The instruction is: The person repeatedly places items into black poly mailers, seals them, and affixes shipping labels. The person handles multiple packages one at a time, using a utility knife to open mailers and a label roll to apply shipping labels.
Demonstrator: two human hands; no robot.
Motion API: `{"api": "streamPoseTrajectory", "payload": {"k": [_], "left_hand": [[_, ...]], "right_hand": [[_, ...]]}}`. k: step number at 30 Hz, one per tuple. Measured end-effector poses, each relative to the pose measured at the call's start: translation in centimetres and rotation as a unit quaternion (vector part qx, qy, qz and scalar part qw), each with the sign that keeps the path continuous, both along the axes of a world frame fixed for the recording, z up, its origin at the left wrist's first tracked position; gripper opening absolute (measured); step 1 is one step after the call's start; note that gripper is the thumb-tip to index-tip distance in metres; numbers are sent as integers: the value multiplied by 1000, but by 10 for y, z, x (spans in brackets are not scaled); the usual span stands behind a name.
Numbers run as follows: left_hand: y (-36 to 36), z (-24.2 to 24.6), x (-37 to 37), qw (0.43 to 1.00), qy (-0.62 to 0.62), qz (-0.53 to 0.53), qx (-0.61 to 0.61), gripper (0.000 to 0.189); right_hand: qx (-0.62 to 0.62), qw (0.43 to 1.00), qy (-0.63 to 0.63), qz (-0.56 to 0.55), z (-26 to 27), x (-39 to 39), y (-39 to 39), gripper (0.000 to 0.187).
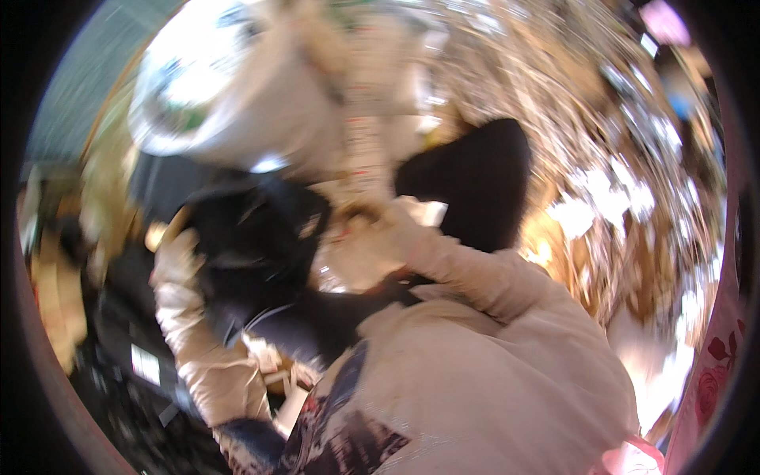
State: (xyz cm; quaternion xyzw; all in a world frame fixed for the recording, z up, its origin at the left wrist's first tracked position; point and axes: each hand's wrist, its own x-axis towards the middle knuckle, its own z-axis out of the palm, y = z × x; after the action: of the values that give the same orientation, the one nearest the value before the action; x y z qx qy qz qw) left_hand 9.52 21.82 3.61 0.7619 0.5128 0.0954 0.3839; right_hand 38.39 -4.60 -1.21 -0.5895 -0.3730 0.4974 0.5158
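Note:
The view is strongly blurred. My left hand [178, 252], in a pale glove or covering, grips the left side of a black, shiny sheet or bag-like thing [255, 243]; its exact kind cannot be told. My right hand [395, 228] is over pale material [356, 261] between my legs, to the right of the black thing. Whether its fingers hold anything is unclear. A small white piece [430, 212] shows beside it. My dark-clothed knee [475, 178] is beyond the right hand.
A large white sack or container [273, 119] with a bright opening stands at the upper left. Blurred, shiny strips and brown scraps [594, 178] lie heaped on the right. Dark items [127, 320] and a tan, cardboard-like piece [56, 297] are at the left.

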Motion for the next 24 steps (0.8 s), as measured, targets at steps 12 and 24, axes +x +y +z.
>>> {"api": "streamPoseTrajectory", "payload": {"k": [12, 24], "left_hand": [[22, -57, 21, 985, 14, 170, 13, 51], [-5, -55, 60, 961, 220, 79, 148, 56]], "right_hand": [[-350, 742, -314, -478, -195, 214, -383, 26], [-557, 480, -448, -508, -376, 394, -608, 88]]}}
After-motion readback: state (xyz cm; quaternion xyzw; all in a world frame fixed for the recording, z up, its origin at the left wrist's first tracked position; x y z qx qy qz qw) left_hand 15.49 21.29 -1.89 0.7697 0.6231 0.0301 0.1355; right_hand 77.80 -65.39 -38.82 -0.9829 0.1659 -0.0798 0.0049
